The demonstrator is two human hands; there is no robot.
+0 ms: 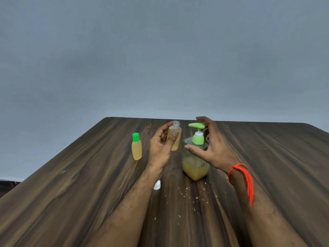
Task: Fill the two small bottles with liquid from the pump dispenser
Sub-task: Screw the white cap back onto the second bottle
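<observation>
Both forearms reach out over the dark wood-grain table (267, 157), palms turned roughly toward each other. The left hand (161, 145) is raised off the surface and grasps the open small bottle (174, 135): the thumb presses across its front, the fingers curl round behind it. That bottle is held upright, its threaded neck bare, and yellowish liquid fills most of its body. It sits just to the left of the pump dispenser (195, 157), level with the green pump head (195, 125), whose spout points toward it.

The right hand (213, 147) hovers spread over the dispenser, fingers relaxed and apart, gripping nothing. The thumb stretches across in front of the dispenser's shoulder, and the fingertips arch above and behind the pump head; whether any of them touches it I cannot tell. A red thread (243, 177) is tied round the right wrist, its loose ends hanging down.

The dispenser stands on the table, roughly half full of yellowish liquid. The second small bottle (136, 147), closed with a green cap and full, stands upright further left, apart from the hand. A white cap (157, 185) lies on the table beside the left forearm, with small pale crumbs (187, 195) scattered nearby.
</observation>
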